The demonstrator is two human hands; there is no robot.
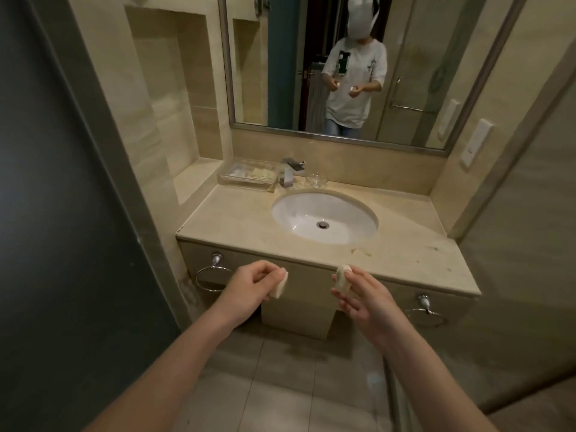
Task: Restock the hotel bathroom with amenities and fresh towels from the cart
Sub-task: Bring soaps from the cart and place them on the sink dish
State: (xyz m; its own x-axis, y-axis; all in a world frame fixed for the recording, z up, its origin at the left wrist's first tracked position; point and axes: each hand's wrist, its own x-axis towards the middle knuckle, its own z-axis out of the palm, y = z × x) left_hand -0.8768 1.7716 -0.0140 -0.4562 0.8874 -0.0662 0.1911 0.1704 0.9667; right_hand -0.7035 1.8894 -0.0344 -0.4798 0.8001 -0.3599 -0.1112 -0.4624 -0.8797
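Note:
I stand in front of a beige vanity counter (237,219) with a white oval sink (324,218). My left hand (249,285) pinches a small pale wrapped soap (278,286) just below the counter's front edge. In my right hand (364,299) is a second small round soap (343,277), held between thumb and fingers at the counter's edge. At the back left of the counter sits a clear amenity tray (246,176) with small packets inside. No towels or cart are visible.
A chrome faucet (291,171) and a clear glass (316,179) stand behind the sink. Empty towel rings (213,274) (425,311) hang on the vanity front. A large mirror (343,67) reflects a person. A dark door (46,213) is at left, a wall at right.

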